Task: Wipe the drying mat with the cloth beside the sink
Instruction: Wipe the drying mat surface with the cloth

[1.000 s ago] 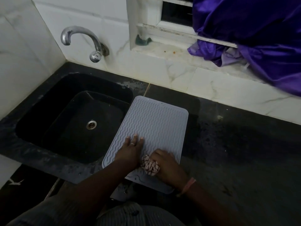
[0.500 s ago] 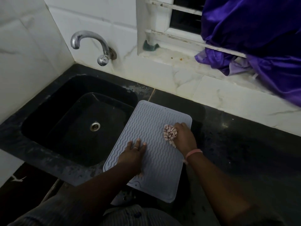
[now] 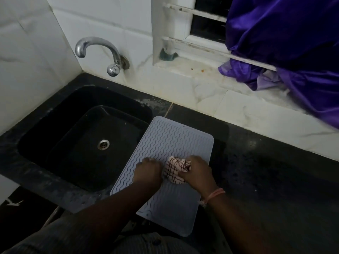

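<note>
A grey drying mat (image 3: 170, 140) with wavy ridges lies on the black counter just right of the sink, its near end hanging over the counter's front edge. My right hand (image 3: 198, 173) grips a bunched white cloth (image 3: 175, 170) with dark checks and presses it on the middle of the mat. My left hand (image 3: 147, 171) rests on the mat's left part, fingers curled, right beside the cloth and touching it.
A black sink (image 3: 80, 142) with a metal drain sits to the left, under a chrome tap (image 3: 102, 52) on the white tiled wall. The dark counter (image 3: 266, 180) stretches right. A purple cloth (image 3: 293, 52) hangs over the window sill at the back right.
My right hand has drawn the cloth from the mat's far right part back toward me and left, to the middle beside my left hand. The left hand's fingers have curled.
</note>
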A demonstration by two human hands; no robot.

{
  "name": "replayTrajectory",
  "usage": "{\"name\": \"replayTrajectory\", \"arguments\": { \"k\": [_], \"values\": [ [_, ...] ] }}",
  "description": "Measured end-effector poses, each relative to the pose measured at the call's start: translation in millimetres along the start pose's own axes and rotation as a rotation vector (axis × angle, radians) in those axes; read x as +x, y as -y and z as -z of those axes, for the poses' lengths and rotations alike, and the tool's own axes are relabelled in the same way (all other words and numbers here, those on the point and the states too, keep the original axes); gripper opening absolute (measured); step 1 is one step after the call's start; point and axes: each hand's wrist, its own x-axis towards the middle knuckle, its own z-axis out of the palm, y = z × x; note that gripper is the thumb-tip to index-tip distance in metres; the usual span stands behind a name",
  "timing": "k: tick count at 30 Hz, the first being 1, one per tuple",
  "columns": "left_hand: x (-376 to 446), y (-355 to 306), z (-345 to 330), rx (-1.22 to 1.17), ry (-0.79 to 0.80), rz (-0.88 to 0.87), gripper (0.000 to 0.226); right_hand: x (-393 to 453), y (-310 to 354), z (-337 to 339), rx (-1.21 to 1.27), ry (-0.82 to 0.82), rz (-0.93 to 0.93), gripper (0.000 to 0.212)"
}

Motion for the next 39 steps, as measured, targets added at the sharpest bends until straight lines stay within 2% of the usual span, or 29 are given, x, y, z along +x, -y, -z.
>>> {"name": "replayTrajectory", "arguments": {
  "k": [2,3,4,6,8,15,24,28,30,34,39],
  "values": [
    [7,6,1,-0.054,-0.017,-0.014,0.074,1,4,0,-0.092,-0.043,0.031,0.084],
    [11,9,2,-0.085,0.005,-0.020,0.088,2,10,0,-0.082,0.000,0.075,0.098],
    [17,12,3,-0.111,0.048,-0.023,0.100,3,17,2,-0.085,0.064,0.117,0.101],
    [27,16,4,-0.124,0.153,-0.005,0.116,6,25,-4,-0.170,0.176,0.186,0.083],
    [34,17,4,-0.111,0.220,0.013,0.123,6,24,-15,-0.245,0.183,0.255,0.062],
    [45,19,0,-0.119,0.279,0.030,0.136,31,8,-17,-0.197,0.129,0.365,0.034],
    [47,21,0,-0.139,0.292,0.022,0.134,95,-6,0,-0.242,-0.041,0.248,0.037],
    [47,21,1,-0.142,0.304,0.026,0.135,121,-6,5,-0.230,-0.170,0.039,0.034],
    [47,21,1,-0.145,0.309,0.028,0.136,123,-6,3,-0.228,-0.161,-0.007,0.039],
    [49,19,2,-0.131,0.315,0.033,0.135,119,-16,0,-0.230,-0.077,0.016,0.062],
    [48,15,7,-0.086,0.331,0.036,0.136,111,-7,7,-0.142,-0.034,0.020,0.045]
  ]
}}
